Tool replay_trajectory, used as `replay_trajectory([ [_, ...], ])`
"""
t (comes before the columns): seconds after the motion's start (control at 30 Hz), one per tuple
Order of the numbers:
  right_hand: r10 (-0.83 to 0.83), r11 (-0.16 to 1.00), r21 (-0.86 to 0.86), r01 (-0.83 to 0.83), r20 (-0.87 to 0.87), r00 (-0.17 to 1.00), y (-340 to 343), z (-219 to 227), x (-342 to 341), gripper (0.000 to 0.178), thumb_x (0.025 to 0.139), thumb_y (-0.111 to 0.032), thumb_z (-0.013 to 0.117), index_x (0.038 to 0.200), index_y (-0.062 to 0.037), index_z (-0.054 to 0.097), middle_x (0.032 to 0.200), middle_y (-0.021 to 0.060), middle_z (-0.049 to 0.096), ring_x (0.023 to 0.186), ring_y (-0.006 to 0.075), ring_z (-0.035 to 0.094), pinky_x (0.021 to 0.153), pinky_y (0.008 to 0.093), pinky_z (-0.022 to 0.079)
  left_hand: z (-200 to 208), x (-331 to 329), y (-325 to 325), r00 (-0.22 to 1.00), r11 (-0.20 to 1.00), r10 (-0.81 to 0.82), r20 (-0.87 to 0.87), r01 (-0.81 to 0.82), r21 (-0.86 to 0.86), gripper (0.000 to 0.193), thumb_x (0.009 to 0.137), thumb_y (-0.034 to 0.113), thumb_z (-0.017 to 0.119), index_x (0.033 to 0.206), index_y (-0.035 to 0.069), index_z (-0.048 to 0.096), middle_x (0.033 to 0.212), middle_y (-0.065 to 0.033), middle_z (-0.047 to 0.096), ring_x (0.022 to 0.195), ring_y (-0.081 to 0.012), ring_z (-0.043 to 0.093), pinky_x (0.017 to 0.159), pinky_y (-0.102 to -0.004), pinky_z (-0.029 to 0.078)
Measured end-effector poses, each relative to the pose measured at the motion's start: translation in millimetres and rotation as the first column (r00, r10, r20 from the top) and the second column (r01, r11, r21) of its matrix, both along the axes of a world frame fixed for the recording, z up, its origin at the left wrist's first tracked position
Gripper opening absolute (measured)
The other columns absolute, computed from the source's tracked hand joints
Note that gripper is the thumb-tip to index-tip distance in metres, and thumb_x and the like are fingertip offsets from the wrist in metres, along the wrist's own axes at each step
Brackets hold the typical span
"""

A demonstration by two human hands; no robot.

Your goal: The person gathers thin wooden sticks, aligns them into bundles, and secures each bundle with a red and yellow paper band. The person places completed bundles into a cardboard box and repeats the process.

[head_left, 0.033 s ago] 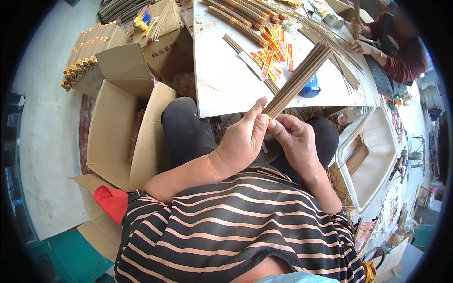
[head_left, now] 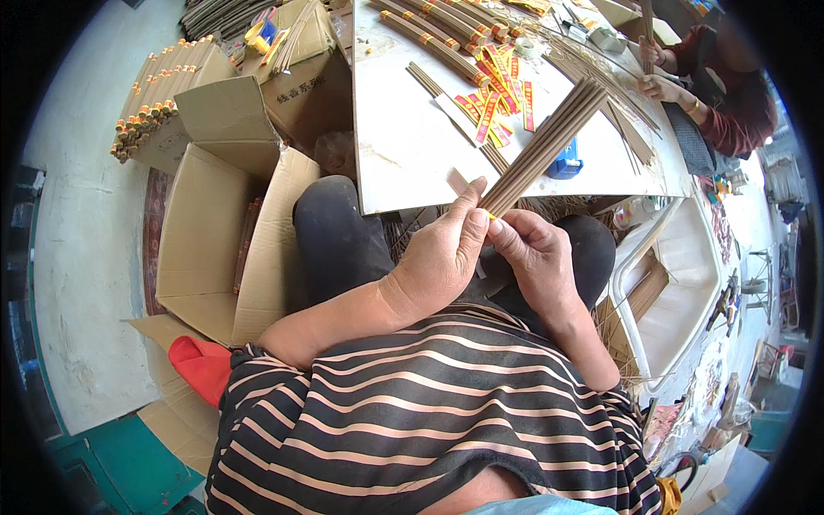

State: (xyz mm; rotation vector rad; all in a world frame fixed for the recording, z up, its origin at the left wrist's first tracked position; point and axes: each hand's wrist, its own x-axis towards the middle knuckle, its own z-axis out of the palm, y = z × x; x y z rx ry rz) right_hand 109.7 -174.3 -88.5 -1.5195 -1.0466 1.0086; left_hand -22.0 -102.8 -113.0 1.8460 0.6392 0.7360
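One stick bundle point(head_left: 544, 144) slants far-right over the table point(head_left: 403, 163). I see left hand point(head_left: 442, 253) and right hand point(head_left: 539, 253) pinching its near end by a yellow strip point(head_left: 490, 215), probably to hold it tight.

On the side of the brown cardboard box point(head_left: 296, 113), just left of the white table point(head_left: 403, 163), there is one row of dark Chinese characters, printed quite large. On the table, the loose paper strips point(head_left: 505, 81) are red and yellow and carry small printed marks (some strips lie over others, so the print is partly hidden). The stick bundles point(head_left: 436, 49) above them wear yellow and red paper labels, and the stacked bundles point(head_left: 167, 94) at the far left have similar bands; this print is too small for reading.
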Motion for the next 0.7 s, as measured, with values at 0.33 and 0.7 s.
replay_trajectory([
  [0.33,0.281,0.912,0.407,-0.047,-0.539,0.794,4.9,-30.0,-5.4,0.019,0.090,-0.010,0.053,0.101,0.0051,0.054,0.087,0.0115,0.060,0.069,0.0185,0.060,0.063,0.0289,0.051,14.2,-8.6,6.7,0.950,0.862,-0.266,0.164,0.310,-0.401,0.051,0.098,0.033,0.030,0.138,0.002,0.026,0.069,-0.0015,0.046,0.063,-0.0078,0.044,0.058,-0.0199,0.041],
  [0.7,0.338,0.902,0.424,-0.077,-0.586,0.736,0.4,-30.6,-1.2,0.030,0.079,-0.016,0.067,0.097,0.0060,0.056,0.089,0.0160,0.061,0.066,0.0251,0.064,0.059,0.0325,0.055,19.4,-11.1,6.8,0.874,0.728,-0.342,0.344,0.478,-0.491,0.069,0.095,0.040,0.032,0.142,0.011,-0.009,0.091,-0.0033,0.044,0.062,-0.0050,0.041,0.050,-0.0163,0.038],
])
